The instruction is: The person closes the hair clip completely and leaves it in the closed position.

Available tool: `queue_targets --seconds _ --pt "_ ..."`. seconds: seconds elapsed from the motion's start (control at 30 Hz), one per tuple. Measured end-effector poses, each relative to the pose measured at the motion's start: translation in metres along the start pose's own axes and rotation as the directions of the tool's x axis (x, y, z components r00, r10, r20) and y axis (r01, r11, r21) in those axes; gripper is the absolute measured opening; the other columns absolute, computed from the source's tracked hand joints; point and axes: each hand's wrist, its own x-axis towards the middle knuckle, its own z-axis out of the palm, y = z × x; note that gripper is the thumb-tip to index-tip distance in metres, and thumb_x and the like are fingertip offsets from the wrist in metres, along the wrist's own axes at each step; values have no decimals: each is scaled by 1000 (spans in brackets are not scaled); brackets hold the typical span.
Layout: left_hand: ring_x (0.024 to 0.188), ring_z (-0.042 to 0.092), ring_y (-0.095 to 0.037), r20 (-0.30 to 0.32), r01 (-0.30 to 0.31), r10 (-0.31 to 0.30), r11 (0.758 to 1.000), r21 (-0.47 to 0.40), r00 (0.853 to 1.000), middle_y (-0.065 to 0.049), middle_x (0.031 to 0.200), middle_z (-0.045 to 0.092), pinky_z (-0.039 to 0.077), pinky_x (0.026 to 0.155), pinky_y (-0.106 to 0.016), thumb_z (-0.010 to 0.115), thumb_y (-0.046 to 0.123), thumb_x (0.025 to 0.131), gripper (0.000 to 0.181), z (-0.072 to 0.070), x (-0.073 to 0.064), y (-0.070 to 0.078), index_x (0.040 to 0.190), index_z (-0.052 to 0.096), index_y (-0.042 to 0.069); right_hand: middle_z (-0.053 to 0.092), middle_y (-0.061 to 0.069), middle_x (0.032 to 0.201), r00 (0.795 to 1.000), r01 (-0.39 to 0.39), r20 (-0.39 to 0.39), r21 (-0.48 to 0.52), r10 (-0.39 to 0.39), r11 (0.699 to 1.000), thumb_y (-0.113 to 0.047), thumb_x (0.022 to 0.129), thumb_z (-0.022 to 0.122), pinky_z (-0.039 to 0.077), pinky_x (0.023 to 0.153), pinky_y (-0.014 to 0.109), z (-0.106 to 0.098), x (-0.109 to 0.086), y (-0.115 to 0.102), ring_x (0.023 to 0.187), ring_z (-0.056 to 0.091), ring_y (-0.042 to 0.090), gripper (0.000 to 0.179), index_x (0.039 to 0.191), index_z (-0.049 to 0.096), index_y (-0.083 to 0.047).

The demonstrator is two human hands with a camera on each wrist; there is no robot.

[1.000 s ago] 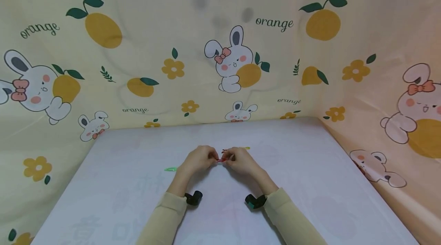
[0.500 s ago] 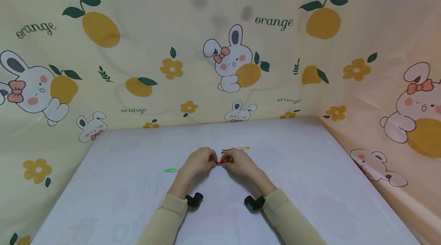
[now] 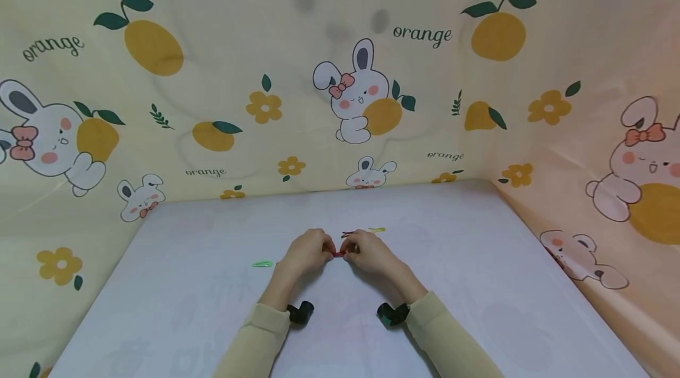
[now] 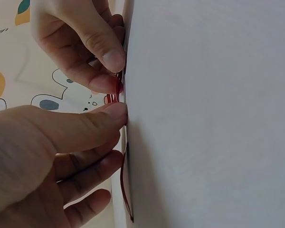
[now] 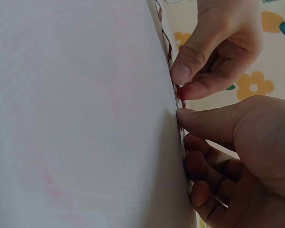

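Observation:
In the head view both hands meet over the middle of the white table. My left hand (image 3: 310,250) and my right hand (image 3: 368,251) pinch opposite ends of a small red hair clip (image 3: 339,254), held low by the tabletop. The fingertips hide its ends, and whether it touches the table is unclear. Seen from the left wrist, the red clip (image 4: 118,86) spans the short gap between the two thumbs. A second, dark red clip (image 4: 125,185) lies by the left hand's lower fingers. Beyond the right hand lies another red clip (image 3: 347,234).
A green hair clip (image 3: 262,264) lies left of the left wrist, and a yellow clip (image 3: 378,229) behind the right hand. The white table (image 3: 451,319) ends at a printed cloth backdrop (image 3: 255,71) at the back and sides.
Both hands have come slightly nearer the person, with the red clip between them. The green clip and the clips behind the hands show more fully. The head view has shifted a little.

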Motion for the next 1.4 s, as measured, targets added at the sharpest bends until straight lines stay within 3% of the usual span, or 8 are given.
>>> queue_targets --seconds 0.2,0.8,1.13,1.4 --pt "79 54 -16 -11 -1 1 1000 11 1000 2 83 62 48 73 -35 81 7 88 5 0 0 1 90 79 11 65 -2 96 1000 -6 -5 -9 6 1000 -4 93 74 49 85 40 0 -1 -1 91 57 16 10 96 76 -14" --pt "81 57 -18 -41 -16 17 999 28 999 2 83 63 49 73 -36 82 7 86 5 1 -4 3 89 80 11 65 0 97 1000 8 1 -13 -8 1000 -3 93 74 48 82 37 -1 -4 -1 88 57 16 10 97 75 -12" --pt "85 59 -19 -50 -7 9 999 45 999 0 87 64 51 76 -37 83 9 86 8 1 -3 2 93 80 11 65 -4 93 1000 2 23 58 -3 998 -6 94 74 49 78 34 -4 -1 5 84 57 13 8 100 75 -12" --pt "95 63 -24 -101 17 -14 999 29 995 -2 96 66 54 83 -42 79 13 90 9 -1 -1 6 99 79 11 66 -1 97 1000 -12 -22 112 14 994 -8 97 72 53 76 32 -8 0 7 84 62 12 9 106 75 -9"
